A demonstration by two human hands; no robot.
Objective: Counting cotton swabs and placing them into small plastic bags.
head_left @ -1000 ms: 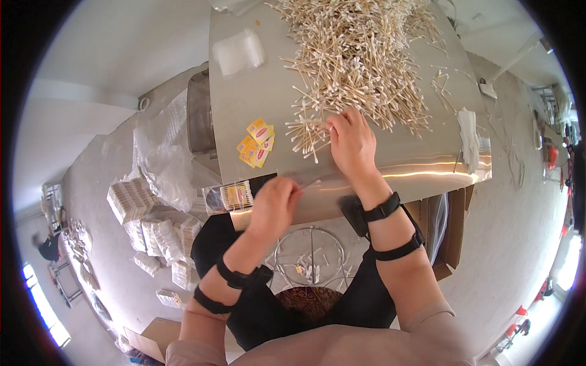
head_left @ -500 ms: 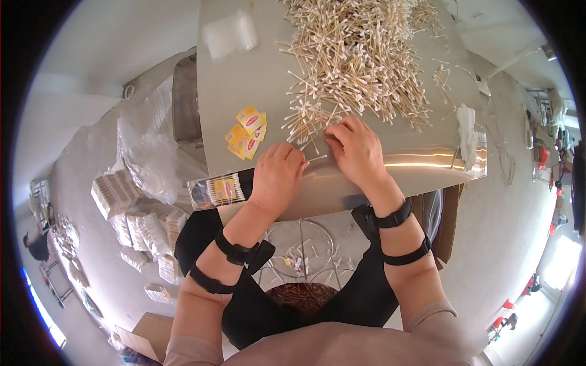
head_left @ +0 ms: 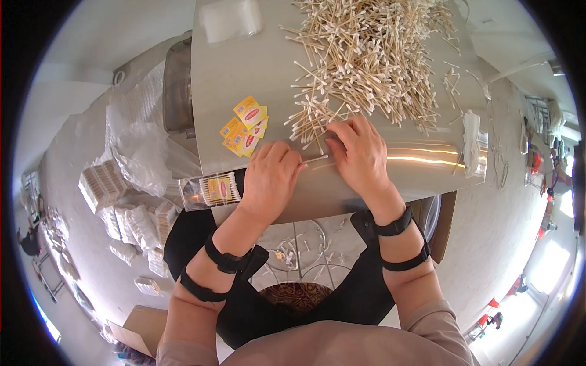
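Observation:
My left hand is closed near the table's front edge, with a cotton swab pinched in its fingertips. The swab's white tip points right; whether more swabs are inside the hand is hidden. To the right, my right hand is at the near edge of a large heap of loose cotton swabs. Its fingers are curled, thumb and forefinger apart, with nothing visible between them. Left of my left hand lies a clear pack of swabs with a yellow label card. Several yellow-and-white cards lie fanned out beyond it.
A stack of clear plastic bags lies at the table's far left. White strips rest at the right edge. Bundled swab packs and an open carton are on the floor at left. Another carton stands under the table's right side.
The view has shifted slightly. Both hands keep nearly the same place, the swab still in my left fingertips and my right hand still beside the heap.

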